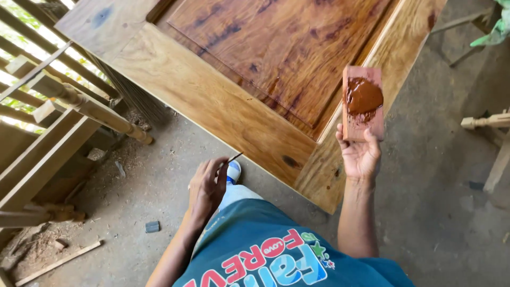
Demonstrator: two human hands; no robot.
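My right hand [360,154] holds up a small flat wooden board [363,103] with a blob of red-brown filler paste [364,97] on its face. My left hand [207,186] grips a thin putty knife [234,158]; only its dark blade tip shows past my fingers. Both hands hover just in front of a large wooden panel door [212,101] that lies flat, with a darker reddish raised panel [281,42] in its middle. A dark knot mark [290,161] sits on the door's near rail, between my hands.
Wooden railings and turned posts [90,106] stand at the left. The concrete floor [149,191] carries sawdust, a loose wood strip [58,263] and a small dark block [152,227]. A turned furniture leg [486,122] is at the right edge.
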